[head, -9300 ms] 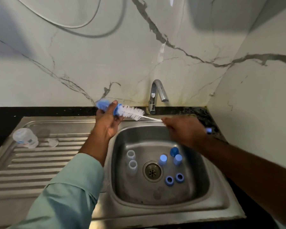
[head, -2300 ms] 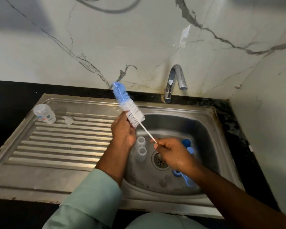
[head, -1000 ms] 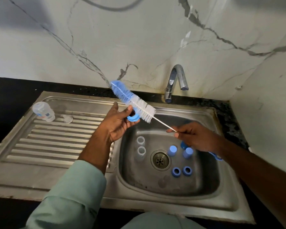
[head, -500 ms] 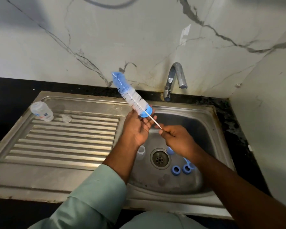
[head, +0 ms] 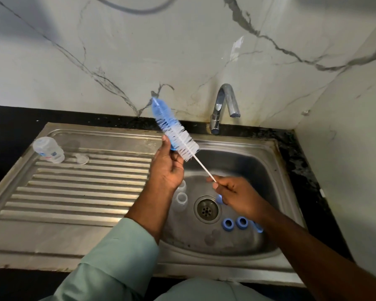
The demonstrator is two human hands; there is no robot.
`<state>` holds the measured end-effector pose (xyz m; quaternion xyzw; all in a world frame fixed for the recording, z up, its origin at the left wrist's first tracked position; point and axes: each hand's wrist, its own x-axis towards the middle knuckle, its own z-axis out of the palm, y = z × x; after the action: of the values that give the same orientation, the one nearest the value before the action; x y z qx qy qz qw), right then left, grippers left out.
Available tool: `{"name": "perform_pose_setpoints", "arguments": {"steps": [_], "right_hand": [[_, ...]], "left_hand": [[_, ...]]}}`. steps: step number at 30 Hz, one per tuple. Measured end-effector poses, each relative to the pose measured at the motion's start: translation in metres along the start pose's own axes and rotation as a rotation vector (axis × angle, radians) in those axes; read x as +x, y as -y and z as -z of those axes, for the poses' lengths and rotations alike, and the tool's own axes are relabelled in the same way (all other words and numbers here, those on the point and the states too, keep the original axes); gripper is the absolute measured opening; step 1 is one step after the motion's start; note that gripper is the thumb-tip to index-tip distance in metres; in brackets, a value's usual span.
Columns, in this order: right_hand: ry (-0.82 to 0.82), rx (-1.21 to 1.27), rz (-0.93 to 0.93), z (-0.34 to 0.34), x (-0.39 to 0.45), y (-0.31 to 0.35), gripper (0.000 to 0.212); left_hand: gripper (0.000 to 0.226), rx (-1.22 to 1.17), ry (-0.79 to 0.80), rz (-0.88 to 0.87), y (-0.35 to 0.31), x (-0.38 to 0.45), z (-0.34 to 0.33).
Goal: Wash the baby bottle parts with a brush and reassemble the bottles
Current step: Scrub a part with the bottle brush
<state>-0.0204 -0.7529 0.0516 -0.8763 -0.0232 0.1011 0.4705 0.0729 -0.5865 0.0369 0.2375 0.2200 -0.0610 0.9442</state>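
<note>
My left hand (head: 167,168) holds a small blue bottle ring (head: 173,146) above the sink's left rim, mostly hidden behind the bristles. The blue and white bottle brush (head: 174,132) passes through that ring, tip pointing up left. My right hand (head: 237,195) pinches the brush's thin white handle over the basin. In the steel sink (head: 258,161) stand two clear bottles (head: 181,197), partly behind my left wrist, and two blue rings (head: 234,223) lie right of the drain. A blue cap (head: 219,199) peeks out under my right hand.
A clear bottle (head: 49,149) lies on its side on the ribbed draining board (head: 78,192) at the far left, with a clear round piece (head: 83,159) beside it. The tap (head: 223,107) stands behind the basin. A marble wall closes the back and the right side.
Over the last second the brush slid back and forth through the blue ring. My right hand has moved lower over the drain, and the brush now stands a little steeper.
</note>
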Motion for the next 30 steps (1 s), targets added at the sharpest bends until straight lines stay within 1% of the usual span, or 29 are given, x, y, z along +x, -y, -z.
{"name": "perform_pose_setpoints", "arguments": {"steps": [2,6,7,9,11,13,16,18,19,20,22,26,29,30], "right_hand": [[-0.049,-0.076,0.015,0.000,0.004,0.003,0.025],[-0.111,-0.379,-0.039,0.002,0.009,0.006,0.027],[-0.125,-0.407,-0.038,0.001,0.006,0.002,0.027],[-0.139,-0.372,-0.009,-0.005,0.002,-0.003,0.026],[-0.168,-0.315,0.015,-0.012,0.003,-0.002,0.022],[-0.204,-0.277,0.065,-0.018,0.007,0.003,0.018],[-0.167,-0.239,0.079,-0.021,0.000,0.003,0.017],[-0.148,-0.209,0.073,-0.021,-0.006,-0.002,0.020],[-0.145,-0.208,0.074,-0.021,-0.007,-0.002,0.020],[-0.152,-0.208,0.073,-0.020,-0.005,-0.002,0.020],[-0.148,-0.231,0.073,-0.018,-0.001,0.001,0.020],[-0.106,-0.377,0.127,-0.019,-0.004,-0.001,0.022],[-0.207,-0.453,0.038,-0.016,0.005,-0.005,0.021],[-0.211,-0.478,0.026,-0.016,0.006,-0.005,0.021]], "left_hand": [[0.028,0.077,0.019,0.027,0.007,-0.003,-0.001],[0.037,0.005,-0.038,-0.041,0.002,0.000,-0.002],[0.040,0.016,-0.039,-0.046,-0.002,0.002,0.000],[0.044,0.074,0.019,-0.028,-0.002,0.001,0.001],[0.037,0.095,0.086,-0.014,0.008,-0.004,0.001],[0.028,0.099,0.074,-0.034,0.012,-0.007,0.001],[0.031,0.083,0.034,-0.119,0.005,-0.005,0.002],[0.024,0.148,0.018,-0.150,0.001,-0.001,0.005],[0.024,0.200,0.003,-0.153,0.002,-0.001,0.007],[0.029,0.247,-0.006,-0.143,0.003,-0.001,0.009],[0.038,0.262,0.010,-0.089,0.004,-0.002,0.012],[0.043,0.221,0.106,-0.003,-0.008,-0.006,0.012],[0.049,0.369,0.129,0.040,0.003,-0.012,0.015],[0.047,0.387,0.126,0.030,0.005,-0.013,0.014]]}}
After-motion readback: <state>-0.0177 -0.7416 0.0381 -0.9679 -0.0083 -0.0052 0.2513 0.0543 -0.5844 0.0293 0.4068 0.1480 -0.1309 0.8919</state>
